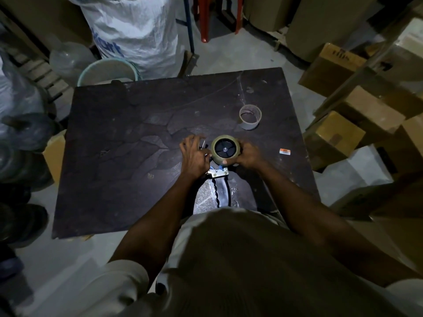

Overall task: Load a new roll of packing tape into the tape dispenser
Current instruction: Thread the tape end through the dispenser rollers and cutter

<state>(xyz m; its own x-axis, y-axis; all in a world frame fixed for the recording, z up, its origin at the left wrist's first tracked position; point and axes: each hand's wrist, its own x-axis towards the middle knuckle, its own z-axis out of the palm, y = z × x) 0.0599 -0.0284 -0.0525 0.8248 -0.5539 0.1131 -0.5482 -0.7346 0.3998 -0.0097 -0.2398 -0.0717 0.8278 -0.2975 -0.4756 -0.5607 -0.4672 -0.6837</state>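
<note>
the roll [225, 149] sits on the dispenser [218, 173] hub [225, 150] near the table's [119, 138] middle, its black spokes showing through the core, so the seating step looks nearly done. the right hand [248, 154] cups the roll's right rim, fingers curled and closed on it. the left hand [193, 156] is at the dispenser's front end, fingers spread and lightly bent; i cannot tell whether they pinch anything there. to do this well, judge that the roll is pressed flush on the hub, not cocked, with the right hand turning it a little to feel it spin free. then the loose end needs finding and feeding toward the front, sticky side down, while the left hand steadies the frame. an empty core [250, 116] stands well apart, farther back and to the right, out of the way.
</note>
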